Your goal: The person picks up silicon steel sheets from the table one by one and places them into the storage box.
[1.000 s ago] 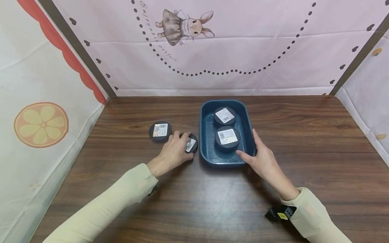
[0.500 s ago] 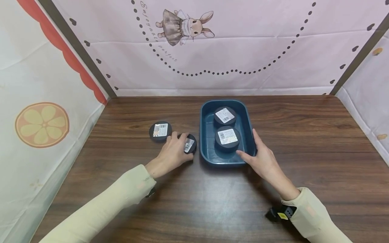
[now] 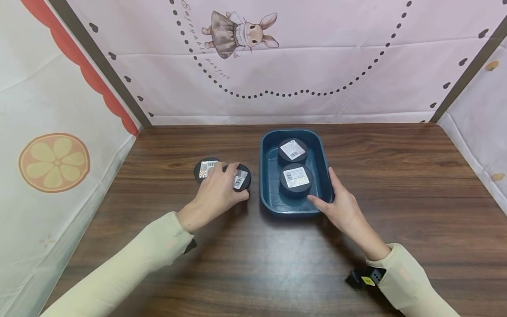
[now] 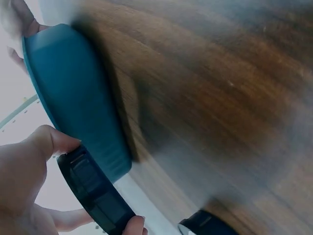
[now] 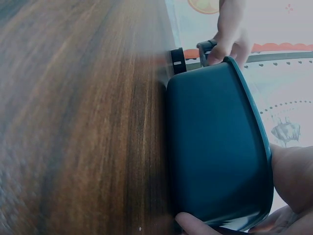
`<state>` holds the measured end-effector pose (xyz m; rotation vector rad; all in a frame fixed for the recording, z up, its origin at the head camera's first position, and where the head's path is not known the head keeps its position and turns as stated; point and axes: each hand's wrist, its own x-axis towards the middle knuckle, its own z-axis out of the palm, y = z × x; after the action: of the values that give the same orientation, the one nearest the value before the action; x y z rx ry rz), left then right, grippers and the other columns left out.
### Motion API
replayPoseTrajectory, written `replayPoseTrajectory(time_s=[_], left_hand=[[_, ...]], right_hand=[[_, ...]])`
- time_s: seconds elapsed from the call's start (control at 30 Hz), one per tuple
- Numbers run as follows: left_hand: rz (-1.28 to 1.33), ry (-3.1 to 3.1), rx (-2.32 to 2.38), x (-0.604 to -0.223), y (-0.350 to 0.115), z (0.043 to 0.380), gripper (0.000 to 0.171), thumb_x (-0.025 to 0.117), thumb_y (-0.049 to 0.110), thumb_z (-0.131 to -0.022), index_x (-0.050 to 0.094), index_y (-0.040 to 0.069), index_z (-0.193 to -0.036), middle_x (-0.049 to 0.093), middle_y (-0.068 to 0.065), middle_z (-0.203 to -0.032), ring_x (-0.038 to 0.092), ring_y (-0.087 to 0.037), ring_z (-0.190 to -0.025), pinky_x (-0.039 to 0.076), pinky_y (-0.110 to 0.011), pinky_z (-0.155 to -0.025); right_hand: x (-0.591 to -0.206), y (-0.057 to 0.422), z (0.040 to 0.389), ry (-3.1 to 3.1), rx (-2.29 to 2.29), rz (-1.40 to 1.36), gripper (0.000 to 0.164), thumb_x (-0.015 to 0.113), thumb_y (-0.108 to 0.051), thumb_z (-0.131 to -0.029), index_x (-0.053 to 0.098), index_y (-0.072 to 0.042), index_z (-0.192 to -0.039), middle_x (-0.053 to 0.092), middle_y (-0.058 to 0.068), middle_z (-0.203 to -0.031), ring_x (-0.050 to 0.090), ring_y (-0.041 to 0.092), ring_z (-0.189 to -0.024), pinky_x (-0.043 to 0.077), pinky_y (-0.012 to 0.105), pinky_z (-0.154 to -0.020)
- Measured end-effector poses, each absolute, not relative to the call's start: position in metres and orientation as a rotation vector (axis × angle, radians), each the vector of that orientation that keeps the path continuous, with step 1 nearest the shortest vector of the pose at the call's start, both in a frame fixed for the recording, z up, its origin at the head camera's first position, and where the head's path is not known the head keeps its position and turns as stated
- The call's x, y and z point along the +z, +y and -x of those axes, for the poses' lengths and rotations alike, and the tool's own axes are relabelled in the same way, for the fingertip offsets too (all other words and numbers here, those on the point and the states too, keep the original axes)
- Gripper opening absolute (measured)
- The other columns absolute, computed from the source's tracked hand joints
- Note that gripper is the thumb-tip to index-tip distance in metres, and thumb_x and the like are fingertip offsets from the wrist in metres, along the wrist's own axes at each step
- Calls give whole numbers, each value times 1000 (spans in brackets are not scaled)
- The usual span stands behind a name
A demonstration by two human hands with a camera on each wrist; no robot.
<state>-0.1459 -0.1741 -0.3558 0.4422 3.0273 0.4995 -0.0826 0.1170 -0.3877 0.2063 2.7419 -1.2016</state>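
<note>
My left hand (image 3: 215, 187) grips a thick black disc (image 3: 243, 177) with a white barcode label on top. In the left wrist view, thumb and fingers pinch this disc (image 4: 100, 193) by its edge, tilted and raised off the table. A second labelled black disc (image 3: 203, 170) lies on the table behind it, partly covered by my fingers. My right hand (image 3: 344, 209) holds the blue tray (image 3: 271, 193) at its right front corner, thumb over the rim. Inside the tray sit two more discs, one farther back (image 3: 293, 149) and one in front (image 3: 296, 180).
The dark wood table (image 3: 273, 264) runs back to a pink printed cloth (image 3: 317, 70). Another printed cloth (image 3: 55, 110) stands along the left side. A black device (image 3: 364, 278) is strapped at my right wrist.
My left hand has lifted the disc and moved slightly left and back with it, so it overlaps the other loose disc. The right hand and tray have stayed put.
</note>
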Motion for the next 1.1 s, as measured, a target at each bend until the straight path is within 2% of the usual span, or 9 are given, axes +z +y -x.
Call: replayPoseTrajectory(time_s=[0.3, 0.53, 0.87, 1.1], left_hand=[[-499, 3108, 450, -350, -164, 140, 78, 78, 37, -77, 52, 4, -142, 52, -27, -130, 54, -39, -112, 57, -51, -82], [-515, 3136, 485, -347, -147, 137, 80, 79, 45, -78, 52, 5, -142, 53, -25, -127, 53, -37, -109, 57, -49, -77], [-560, 3094, 561, -341, -130, 136, 80, 80, 41, -79, 50, 6, -144, 49, -24, -132, 51, -35, -109, 56, -45, -81], [-599, 3073, 549, -338, -124, 139, 79, 80, 41, -78, 51, 6, -143, 53, -23, -129, 54, -34, -106, 51, -44, -86]], right_hand=[[-388, 117, 82, 2752, -1224, -196, 98, 69, -38, -93, 6, -8, -162, 25, 27, -162, 34, 45, -146, 32, 60, -116], [-388, 118, 82, 2750, -1214, -208, 98, 68, -39, -93, 5, -9, -162, 24, 26, -163, 33, 45, -147, 31, 60, -117], [-388, 117, 83, 2749, -1215, -201, 99, 69, -39, -93, 5, -9, -162, 24, 26, -163, 34, 45, -146, 32, 60, -116], [-387, 118, 83, 2743, -1210, -207, 99, 68, -40, -93, 4, -10, -162, 24, 26, -163, 34, 45, -146, 32, 60, -117]])
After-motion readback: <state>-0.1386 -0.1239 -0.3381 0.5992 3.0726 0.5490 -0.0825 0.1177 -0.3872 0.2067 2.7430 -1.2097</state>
